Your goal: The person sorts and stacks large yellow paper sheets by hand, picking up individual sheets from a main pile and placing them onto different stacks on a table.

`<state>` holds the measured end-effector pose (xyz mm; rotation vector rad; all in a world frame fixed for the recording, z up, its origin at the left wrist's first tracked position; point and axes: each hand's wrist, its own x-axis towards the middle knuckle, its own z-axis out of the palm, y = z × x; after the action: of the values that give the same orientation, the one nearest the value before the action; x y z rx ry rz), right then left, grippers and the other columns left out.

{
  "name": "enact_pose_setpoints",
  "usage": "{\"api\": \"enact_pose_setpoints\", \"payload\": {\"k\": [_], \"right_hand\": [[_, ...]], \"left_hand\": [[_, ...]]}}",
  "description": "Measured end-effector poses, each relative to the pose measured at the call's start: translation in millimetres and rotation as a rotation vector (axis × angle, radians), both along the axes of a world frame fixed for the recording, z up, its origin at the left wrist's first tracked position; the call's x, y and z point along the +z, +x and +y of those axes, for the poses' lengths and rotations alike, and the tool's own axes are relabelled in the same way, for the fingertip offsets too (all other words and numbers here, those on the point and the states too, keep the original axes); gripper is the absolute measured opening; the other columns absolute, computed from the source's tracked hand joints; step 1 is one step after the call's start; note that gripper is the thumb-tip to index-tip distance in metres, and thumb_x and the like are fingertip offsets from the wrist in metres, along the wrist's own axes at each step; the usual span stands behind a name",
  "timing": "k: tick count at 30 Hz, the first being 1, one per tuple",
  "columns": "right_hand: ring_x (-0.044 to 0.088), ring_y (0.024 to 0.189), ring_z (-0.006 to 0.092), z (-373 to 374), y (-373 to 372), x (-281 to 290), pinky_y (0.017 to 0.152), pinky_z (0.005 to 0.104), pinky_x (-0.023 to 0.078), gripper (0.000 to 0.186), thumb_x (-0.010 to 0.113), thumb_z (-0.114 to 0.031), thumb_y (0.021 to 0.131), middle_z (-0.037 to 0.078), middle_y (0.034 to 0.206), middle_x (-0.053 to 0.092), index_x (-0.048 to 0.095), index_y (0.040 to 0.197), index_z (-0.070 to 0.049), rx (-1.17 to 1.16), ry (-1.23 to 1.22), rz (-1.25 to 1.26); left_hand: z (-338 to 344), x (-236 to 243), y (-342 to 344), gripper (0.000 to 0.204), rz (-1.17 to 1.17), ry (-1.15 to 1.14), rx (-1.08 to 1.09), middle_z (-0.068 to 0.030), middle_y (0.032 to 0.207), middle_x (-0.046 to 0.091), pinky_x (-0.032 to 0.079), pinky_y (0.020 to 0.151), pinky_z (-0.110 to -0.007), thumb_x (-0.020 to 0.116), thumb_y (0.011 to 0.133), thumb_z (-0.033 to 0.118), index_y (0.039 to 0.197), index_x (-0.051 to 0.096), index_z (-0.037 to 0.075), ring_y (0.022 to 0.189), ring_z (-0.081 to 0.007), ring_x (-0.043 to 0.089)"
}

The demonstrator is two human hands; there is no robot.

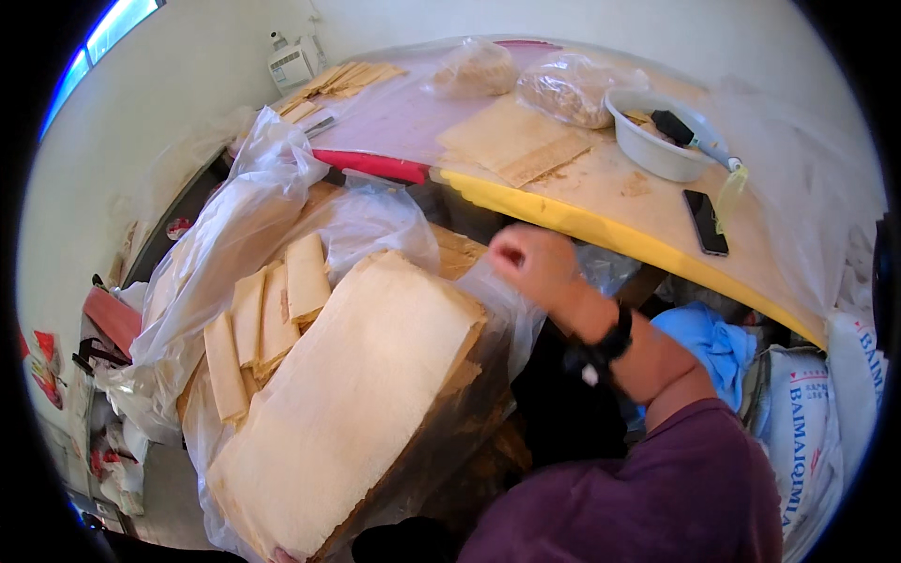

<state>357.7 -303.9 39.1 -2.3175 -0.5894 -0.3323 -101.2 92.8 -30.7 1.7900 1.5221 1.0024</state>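
Note:
A large stack of thin, pale-tan sheets (343,403), like flatbread, lies slanted in front of me on clear plastic. At its near edge a fingertip of my left hand (280,555) barely shows; the rest is out of the picture. My right hand (537,267) is raised beyond the stack's far right corner, fingers curled into a loose fist, with nothing visible inside. It hovers near the table's yellow front edge, and a black watch is on that wrist. Several folded strips of the same sheet (266,314) rest left of the stack, beside crumpled clear plastic (253,202).
The table (582,202) holds a flat folded sheet (516,141), two clear bags (574,89), a white basin (662,155) with a black-headed brush (674,127), and a phone (706,222). White printed sacks (798,441) and blue cloth (709,342) are at the right.

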Motion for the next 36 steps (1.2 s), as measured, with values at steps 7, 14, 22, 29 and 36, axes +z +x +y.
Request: {"api": "enact_pose_setpoints", "payload": {"k": [7,14,22,29,36], "right_hand": [[0.028,0.149,0.0323,-48.7,155.4,-24.1,0.123,0.0483,0.02,0.089,0.078,-0.044,0.08,0.011,0.157,0.039,0.039,0.152,-0.011,-0.221,-0.532,-0.016],[0.041,0.139,0.0314,-52.5,164.6,-30.3,0.119,0.0523,0.025,0.071,0.079,-0.042,0.077,0.013,0.142,0.051,0.057,0.138,-0.011,-0.206,-0.645,-0.011],[0.041,0.139,0.0341,-67.1,178.0,-10.1,0.112,0.0513,0.038,0.053,0.07,-0.024,0.084,0.013,0.148,0.049,0.06,0.135,-0.016,-0.157,-0.412,-0.043],[0.052,0.128,0.031,-101.8,241.4,-44.9,0.106,0.0429,0.044,0.048,0.071,-0.018,0.077,0.011,0.137,0.058,0.067,0.125,-0.017,-0.021,-0.477,-0.279],[0.057,0.116,0.0269,-91.0,237.6,-20.1,0.097,0.0402,0.046,0.044,0.073,-0.018,0.076,0.006,0.12,0.066,0.068,0.119,-0.019,0.024,-0.54,-0.391]], "left_hand": [[3.5,-5.5,7.3,0.056,0.06,0.001,0.119,-0.0258,0.094,0.07,0.053,0.076,-0.043,0.065,0.095,0.044,0.112,0.068,-0.009,0.079,-0.034,0.062],[1.7,-5.8,12.3,0.049,0.069,0.012,0.151,-0.0222,0.096,0.07,0.053,0.076,-0.041,0.064,0.098,0.037,0.114,0.066,-0.009,0.079,-0.032,0.06],[14.8,-24.7,11.4,0.041,0.144,0.169,0.144,-0.0216,0.102,0.07,0.054,0.077,-0.041,0.059,0.101,0.033,0.114,0.067,-0.005,0.084,-0.0331,0.064],[21.5,-33.5,22.4,0.04,0.267,0.241,0.139,-0.0215,0.103,0.07,0.054,0.077,-0.041,0.058,0.101,0.033,0.113,0.068,-0.004,0.085,-0.0335,0.064],[26.6,-38.1,20.9,0.039,0.408,0.33,0.149,-0.0215,0.104,0.07,0.055,0.077,-0.04,0.057,0.102,0.032,0.112,0.068,-0.004,0.086,-0.0338,0.065]]}}
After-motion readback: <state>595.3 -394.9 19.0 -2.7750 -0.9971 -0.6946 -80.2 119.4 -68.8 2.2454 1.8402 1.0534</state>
